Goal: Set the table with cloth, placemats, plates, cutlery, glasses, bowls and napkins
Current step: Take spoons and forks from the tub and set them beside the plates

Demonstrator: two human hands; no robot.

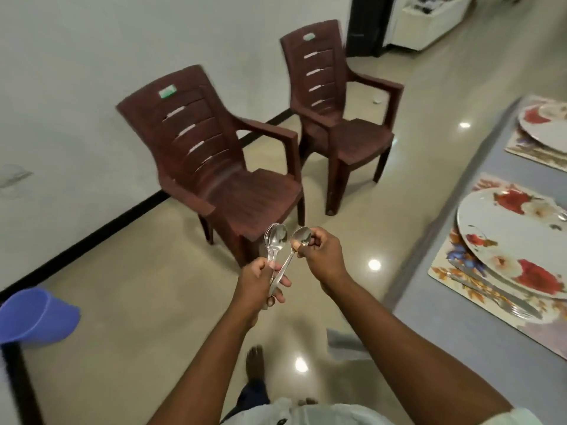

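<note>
Two brown plastic armchairs (214,161) (340,99) were seen side by side against a pale wall (76,56), standing on a glossy beige tiled floor (147,302). A blue plastic scoop-shaped object (36,315) was seen at the left edge, and a white cabinet (435,16) was set in the far corner.

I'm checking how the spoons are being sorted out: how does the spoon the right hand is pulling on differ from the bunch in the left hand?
The single spoon is one piece, pinched at its bowl by the right hand; the spoon bunch is several stacked together, gripped by the handles in the left hand. The single spoon leans right, while the bunch stands more upright. Both are shiny steel, bowls up, handles meeting at the left hand.
</note>
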